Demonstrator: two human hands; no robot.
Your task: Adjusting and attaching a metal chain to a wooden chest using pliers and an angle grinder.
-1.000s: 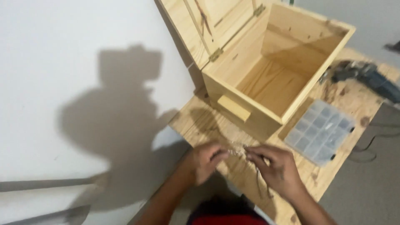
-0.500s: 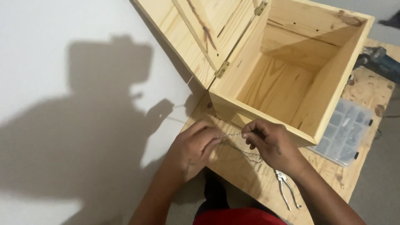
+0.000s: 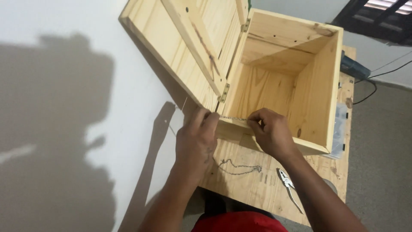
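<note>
An open pine box (image 3: 319, 86) stands on a plywood table (image 3: 257, 189), its lid (image 3: 189, 47) swung up to the left on brass hinges (image 3: 223, 92). Both my hands hold a thin metal chain (image 3: 231, 118) stretched along the box's near top edge. My left hand (image 3: 196, 139) pinches the chain's left end by the lower hinge corner. My right hand (image 3: 270, 131) pinches the other end against the front rim. The rest of the chain (image 3: 238, 166) hangs down and lies looped on the table between my wrists.
Pliers (image 3: 288, 184) lie on the table to the right of my right forearm. A clear plastic parts organizer (image 3: 339, 133) peeks out behind the box's right side. A power drill (image 3: 354, 69) with its cable lies at the far right. A white wall is at left.
The view has closed in on the box. Both hands rose from the tabletop to the box's front rim, carrying the chain and stretching it along the edge near the hinge.
</note>
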